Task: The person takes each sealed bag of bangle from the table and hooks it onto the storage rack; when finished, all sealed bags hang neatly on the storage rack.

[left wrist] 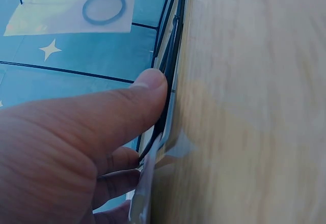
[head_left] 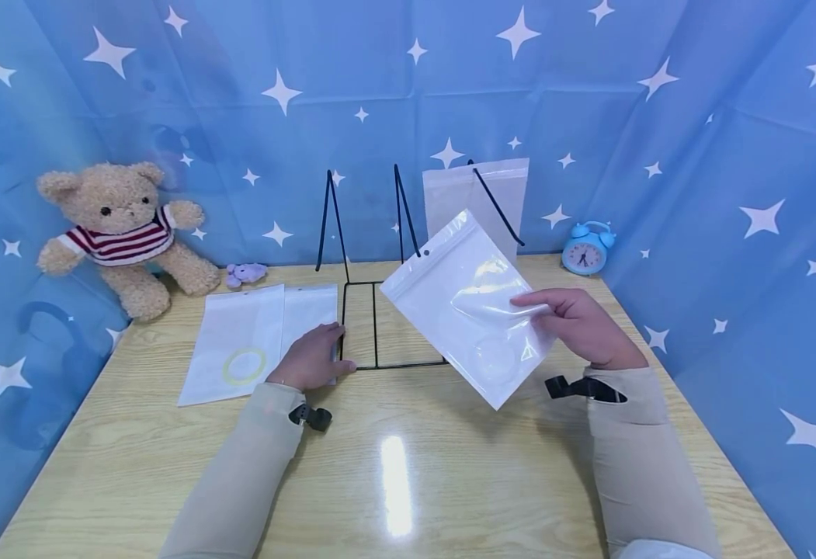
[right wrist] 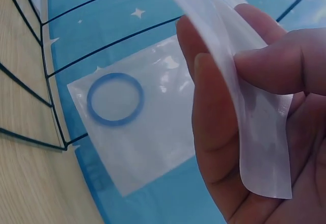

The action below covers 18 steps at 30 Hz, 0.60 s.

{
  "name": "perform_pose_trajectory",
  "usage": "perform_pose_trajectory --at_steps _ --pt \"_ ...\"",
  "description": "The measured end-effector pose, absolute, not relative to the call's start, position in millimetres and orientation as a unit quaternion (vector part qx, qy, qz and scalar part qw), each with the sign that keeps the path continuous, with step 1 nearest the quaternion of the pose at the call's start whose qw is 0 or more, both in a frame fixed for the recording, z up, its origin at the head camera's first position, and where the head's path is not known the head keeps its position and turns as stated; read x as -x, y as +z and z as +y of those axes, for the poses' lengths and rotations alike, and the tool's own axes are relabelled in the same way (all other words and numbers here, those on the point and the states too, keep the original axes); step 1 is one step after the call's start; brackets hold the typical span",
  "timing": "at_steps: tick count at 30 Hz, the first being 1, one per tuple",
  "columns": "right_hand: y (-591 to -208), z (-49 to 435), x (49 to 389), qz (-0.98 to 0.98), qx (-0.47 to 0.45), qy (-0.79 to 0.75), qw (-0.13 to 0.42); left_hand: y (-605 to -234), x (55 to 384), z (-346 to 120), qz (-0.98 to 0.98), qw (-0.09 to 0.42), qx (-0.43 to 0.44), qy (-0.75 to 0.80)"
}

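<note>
My right hand (head_left: 578, 326) pinches a clear-and-white zip bag (head_left: 463, 303) between thumb and fingers. The bag tilts, and its hang hole is beside the tip of the middle hook; contact cannot be told. A faint ring shape shows in its lower part. With thumb and fingers about a base wire, my left hand (head_left: 310, 357) grips the left side of the black wire rack (head_left: 375, 326). On the rack's right hook hangs another zip bag (right wrist: 163, 132), which has a blue ring (right wrist: 116, 99) in it.
Two more zip bags (head_left: 222, 341) lie overlapping left of the rack, one with a yellow ring (head_left: 244, 366). A teddy bear (head_left: 124, 233) and a small purple toy (head_left: 245, 274) are at the back left. A blue alarm clock (head_left: 587, 248) stands at the back right.
</note>
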State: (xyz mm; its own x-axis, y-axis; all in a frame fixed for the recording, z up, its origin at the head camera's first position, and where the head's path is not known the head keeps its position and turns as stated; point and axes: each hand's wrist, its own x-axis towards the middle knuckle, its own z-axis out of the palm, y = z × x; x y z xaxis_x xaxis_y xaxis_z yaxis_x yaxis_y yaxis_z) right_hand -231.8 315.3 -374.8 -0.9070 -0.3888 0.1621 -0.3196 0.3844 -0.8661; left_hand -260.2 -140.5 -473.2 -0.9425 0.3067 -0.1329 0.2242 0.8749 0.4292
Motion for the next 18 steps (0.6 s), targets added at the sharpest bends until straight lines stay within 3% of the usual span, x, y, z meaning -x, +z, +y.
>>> perform_pose_trajectory --at_steps 18 --pt "-364.5 315.4 221.3 0.752 0.303 -0.583 0.053 -473.9 260.1 -139.5 0.964 0.096 -0.137 0.206"
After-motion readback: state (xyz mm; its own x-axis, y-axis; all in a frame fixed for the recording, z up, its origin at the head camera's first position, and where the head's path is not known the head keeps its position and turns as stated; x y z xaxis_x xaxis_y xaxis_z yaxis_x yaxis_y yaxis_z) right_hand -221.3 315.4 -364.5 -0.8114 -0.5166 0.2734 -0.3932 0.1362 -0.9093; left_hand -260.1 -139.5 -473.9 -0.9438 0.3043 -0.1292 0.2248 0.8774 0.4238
